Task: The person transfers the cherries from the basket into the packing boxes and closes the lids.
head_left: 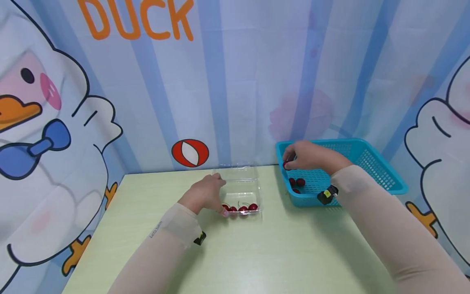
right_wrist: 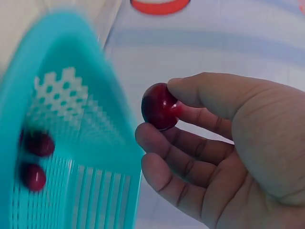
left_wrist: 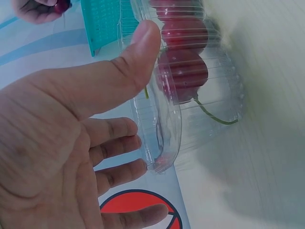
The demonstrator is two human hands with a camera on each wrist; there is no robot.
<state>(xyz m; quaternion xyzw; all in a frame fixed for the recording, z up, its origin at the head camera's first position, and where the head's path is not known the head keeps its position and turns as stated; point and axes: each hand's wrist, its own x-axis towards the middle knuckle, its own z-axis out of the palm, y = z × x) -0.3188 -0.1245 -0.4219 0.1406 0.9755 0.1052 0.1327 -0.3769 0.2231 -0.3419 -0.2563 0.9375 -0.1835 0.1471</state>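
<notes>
My right hand (head_left: 306,156) is over the left part of a turquoise plastic basket (head_left: 382,167) and pinches a dark red cherry (right_wrist: 159,107) between thumb and fingers. Several cherries (head_left: 300,182) lie on the basket floor below it. At the left side of a clear plastic box (head_left: 240,188), my left hand (head_left: 205,192) rests with its thumb (left_wrist: 145,45) against the rim and its other fingers loosely extended along the side. A row of cherries (head_left: 243,209), some with green stems, lies along the box's near side. The box's lid (head_left: 238,173) stands open at the back.
The box and basket stand on a pale yellow-green table (head_left: 264,253), with a gap between them. Close behind them hangs a blue-and-white striped cloth (head_left: 235,81) printed with ducks and a red ball (head_left: 190,153). It also closes off both sides.
</notes>
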